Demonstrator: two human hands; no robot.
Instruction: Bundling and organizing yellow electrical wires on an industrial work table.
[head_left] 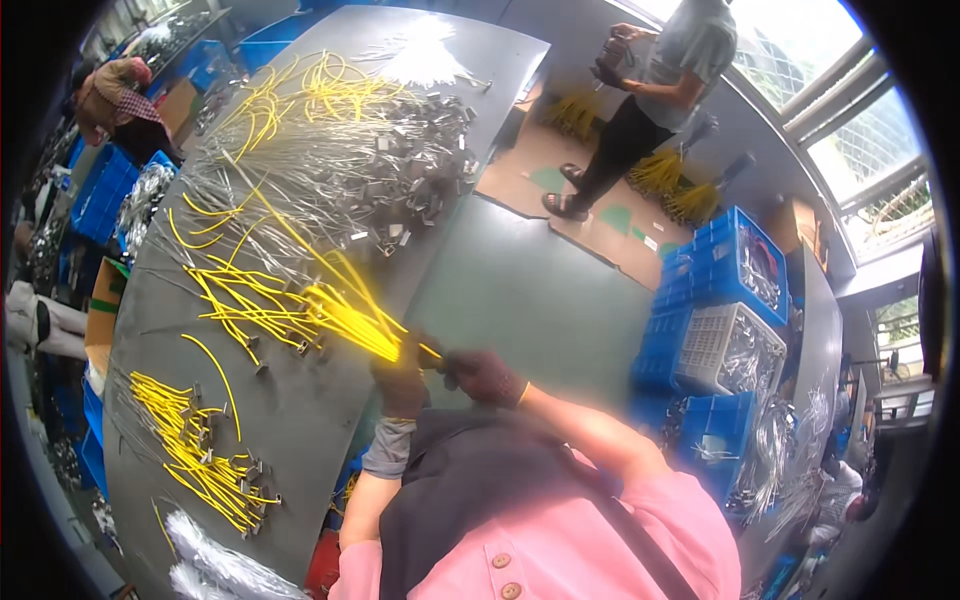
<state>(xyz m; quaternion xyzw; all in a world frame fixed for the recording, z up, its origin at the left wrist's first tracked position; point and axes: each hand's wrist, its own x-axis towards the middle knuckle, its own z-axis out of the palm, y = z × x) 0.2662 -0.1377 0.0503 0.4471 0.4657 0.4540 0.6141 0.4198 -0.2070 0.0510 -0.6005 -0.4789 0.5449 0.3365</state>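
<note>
My gloved left hand [400, 380] is closed around a bundle of yellow cables [345, 318] at the table's near edge. Their lengths fan out from it to the far left, over the tabletop. Right beside it, my gloved right hand [484, 377] has its fingers closed near the bundle's end, where a short yellow tip shows between the hands. What its fingers grip is hidden. More yellow cables with small dark end pieces [195, 440] lie in a pile on the left. Beyond the bundle spreads a heap of thin silvery wires with metal blocks [390, 170].
The grey table [300, 420] reaches away on my left. White strips [425, 55] lie at its far end, clear plastic bags [225, 560] at its near end. Blue crates [720, 260] and a white basket [735, 345] are stacked right. One person [660, 90] stands ahead; another bends far left.
</note>
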